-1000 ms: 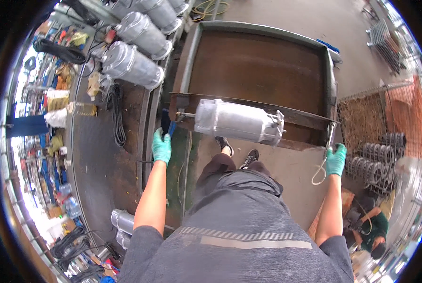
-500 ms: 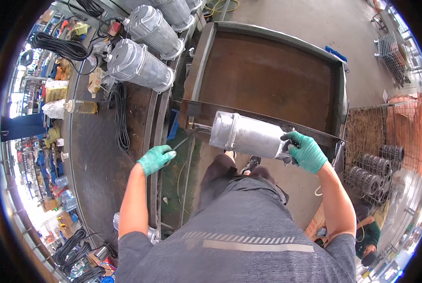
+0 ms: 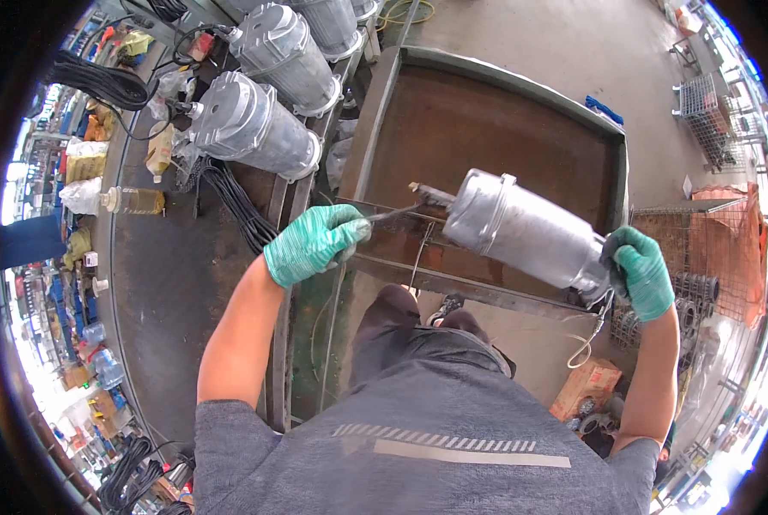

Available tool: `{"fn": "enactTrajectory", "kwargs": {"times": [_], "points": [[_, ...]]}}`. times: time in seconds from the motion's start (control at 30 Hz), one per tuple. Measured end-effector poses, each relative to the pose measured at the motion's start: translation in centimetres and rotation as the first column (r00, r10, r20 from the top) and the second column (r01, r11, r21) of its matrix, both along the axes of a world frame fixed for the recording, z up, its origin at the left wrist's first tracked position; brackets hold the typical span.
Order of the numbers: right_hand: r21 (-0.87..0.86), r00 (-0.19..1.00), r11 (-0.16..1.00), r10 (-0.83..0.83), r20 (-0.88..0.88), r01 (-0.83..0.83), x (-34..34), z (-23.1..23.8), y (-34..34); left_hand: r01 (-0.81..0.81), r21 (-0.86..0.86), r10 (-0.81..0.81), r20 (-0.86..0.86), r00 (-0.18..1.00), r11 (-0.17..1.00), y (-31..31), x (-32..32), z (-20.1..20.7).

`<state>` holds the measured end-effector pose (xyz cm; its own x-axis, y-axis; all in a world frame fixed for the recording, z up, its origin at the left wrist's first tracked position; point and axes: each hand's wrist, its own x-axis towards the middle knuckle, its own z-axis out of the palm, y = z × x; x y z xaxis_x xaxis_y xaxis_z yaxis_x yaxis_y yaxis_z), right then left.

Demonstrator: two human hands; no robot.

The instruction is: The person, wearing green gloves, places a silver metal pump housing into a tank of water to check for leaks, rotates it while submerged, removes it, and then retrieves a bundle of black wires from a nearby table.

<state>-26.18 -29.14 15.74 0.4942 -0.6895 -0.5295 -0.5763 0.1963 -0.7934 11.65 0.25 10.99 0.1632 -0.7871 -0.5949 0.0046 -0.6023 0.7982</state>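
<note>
A silver cylindrical pump motor hangs tilted over the near edge of a rusty metal tray, its right end lower. My right hand, in a green glove, is closed around the fitting at that right end. From the motor's left end a dark cable runs to my left hand, also gloved in green. The fingers of my left hand pinch this cable, just beside the workbench edge. Part of the grip of my right hand is hidden behind the glove.
On the workbench at left stand several similar silver motors, with a coiled black cable and a bottle of yellowish liquid. Wire cages with ribbed parts stand at right. A cardboard box sits on the floor.
The motor has shifted right and tilted, its left end now higher. My left hand has moved up and right with the cable, and my right hand has moved right with the motor's end.
</note>
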Motion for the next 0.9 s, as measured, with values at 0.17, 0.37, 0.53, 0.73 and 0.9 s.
{"fn": "enactTrajectory", "kwargs": {"times": [0.17, 0.37, 0.53, 0.73, 0.9], "points": [[-0.192, 0.989, 0.975, 0.088, -0.116, -0.110, 3.2, -1.3, -3.9, 0.114, -0.110, -0.051, 0.463, 0.885, 0.987, -4.0, 1.7, -7.1], [-0.179, 0.955, 0.963, 0.151, -0.256, -0.201, 7.0, -9.2, -6.9, 0.133, -0.133, 0.034, 0.822, 0.569, 0.982, -10.2, -1.7, -16.4], [-0.139, 0.958, 0.971, 0.155, -0.241, -0.192, 8.4, -14.0, -7.8, 0.074, -0.220, 0.178, 0.912, 0.370, 0.973, -11.5, -1.7, -20.3], [0.008, 0.969, 0.991, 0.134, -0.208, -0.135, 8.3, -19.5, -7.9, 0.029, -0.056, 0.042, 0.936, 0.350, 0.998, -12.0, -2.1, -20.5], [-0.077, 0.941, 0.965, 0.224, -0.253, -0.251, 6.8, -25.5, -8.7, 0.020, 0.025, -0.031, 0.931, 0.363, 0.999, -12.5, -2.3, -20.4]]}}
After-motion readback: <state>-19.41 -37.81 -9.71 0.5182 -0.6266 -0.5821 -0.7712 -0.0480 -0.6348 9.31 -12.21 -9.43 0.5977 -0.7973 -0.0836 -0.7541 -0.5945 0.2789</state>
